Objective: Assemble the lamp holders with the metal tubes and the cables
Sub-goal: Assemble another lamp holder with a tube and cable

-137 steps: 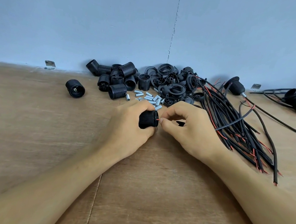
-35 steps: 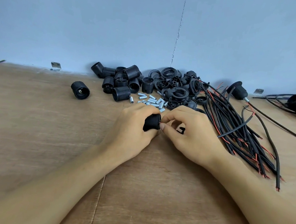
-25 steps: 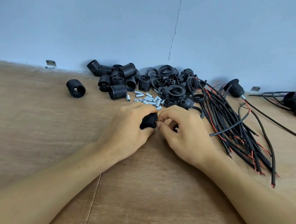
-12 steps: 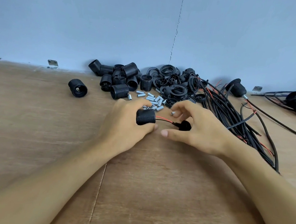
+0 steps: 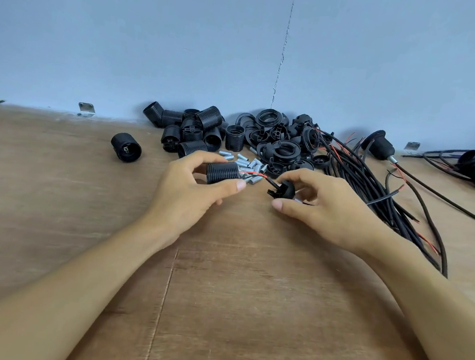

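Black ribbed plastic sits in the left hand (image 5: pixel 188 192), thumb beneath and fingers curled over a threaded lamp holder shell (image 5: pixel 222 172), held a little left of the frame's centre. From its right end a thin red wire (image 5: pixel 253 173) and a dark one beside it cross a short gap to a small black cap (image 5: pixel 283 189). The right hand (image 5: pixel 323 205) pinches that cap between thumb and bent fingers, just right of centre. I cannot tell whether a metal tube is already fitted in the cap, since the fingers hide its far side. Just behind the hands lies a scatter of loose metal tubes (image 5: pixel 245 162), and behind those, against the wall, a heap of black holder parts (image 5: pixel 234 136). A bundle of cables (image 5: pixel 374 190) fans toward the right edge, with a finished holder (image 5: pixel 378 148) at upper right and a lone shell (image 5: pixel 125 147) off to the left on the wooden table (image 5: pixel 219 294). To my eye the trouble lies in that short run of wire. If the hands draw apart it could tug free of whatever holds it inside the shell, and if the cap is closed up carelessly the wires could get nipped in the joint or twisted as it turns. A sliding wrist might also send the tubes rolling.
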Action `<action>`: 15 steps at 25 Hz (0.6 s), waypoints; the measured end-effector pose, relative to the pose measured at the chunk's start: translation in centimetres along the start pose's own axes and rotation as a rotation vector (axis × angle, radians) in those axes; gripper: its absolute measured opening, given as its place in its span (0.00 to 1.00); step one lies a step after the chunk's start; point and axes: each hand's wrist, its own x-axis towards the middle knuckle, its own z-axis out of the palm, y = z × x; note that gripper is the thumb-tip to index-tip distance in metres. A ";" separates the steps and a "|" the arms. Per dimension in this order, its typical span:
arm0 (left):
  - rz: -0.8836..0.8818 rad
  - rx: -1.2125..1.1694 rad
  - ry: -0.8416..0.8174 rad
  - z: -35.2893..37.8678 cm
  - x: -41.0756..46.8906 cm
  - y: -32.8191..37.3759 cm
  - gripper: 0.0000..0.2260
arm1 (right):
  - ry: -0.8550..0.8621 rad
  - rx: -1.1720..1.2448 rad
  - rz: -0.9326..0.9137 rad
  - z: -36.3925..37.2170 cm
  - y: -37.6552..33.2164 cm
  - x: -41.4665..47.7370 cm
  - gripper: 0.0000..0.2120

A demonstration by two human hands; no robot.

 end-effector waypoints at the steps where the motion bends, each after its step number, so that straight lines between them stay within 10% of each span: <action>1: -0.037 -0.078 -0.010 0.0 0.1 0.1 0.12 | -0.010 0.013 -0.017 0.1 -0.1 0.0 0.20; 15: -0.132 -0.350 -0.262 0.4 -0.4 0.5 0.20 | -0.048 0.057 -0.112 0.7 -1.1 -0.4 0.18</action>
